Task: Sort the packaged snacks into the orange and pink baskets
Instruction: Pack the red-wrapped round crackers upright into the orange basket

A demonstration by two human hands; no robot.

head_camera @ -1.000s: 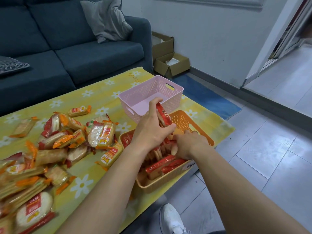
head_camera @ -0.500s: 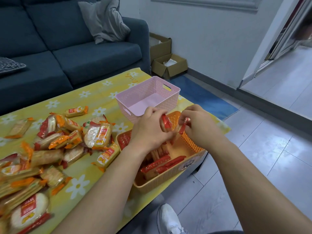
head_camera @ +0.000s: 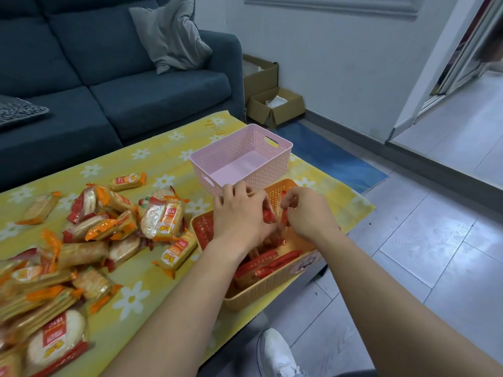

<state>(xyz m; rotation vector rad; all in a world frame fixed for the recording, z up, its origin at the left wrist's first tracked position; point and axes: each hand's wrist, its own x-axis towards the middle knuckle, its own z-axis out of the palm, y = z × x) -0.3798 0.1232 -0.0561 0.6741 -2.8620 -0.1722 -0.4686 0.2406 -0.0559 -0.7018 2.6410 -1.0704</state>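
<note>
The left hand [head_camera: 239, 221] curls round a red-wrapped snack pack [head_camera: 275, 213] and the right hand [head_camera: 309, 214] pinches its other side, so neither is nearer. The pack stands on end, long axis 12 to 6 o'clock, directly over the orange basket [head_camera: 272, 292]. The pink basket [head_camera: 283, 148] sits just at 12 o'clock, and the unsorted snacks [head_camera: 163, 219] lie on the desk [head_camera: 136, 268] at 9 o'clock.

Perforated plastic pink basket [head_camera: 246, 152]; glossy film snack wrappers [head_camera: 163, 219].
</note>
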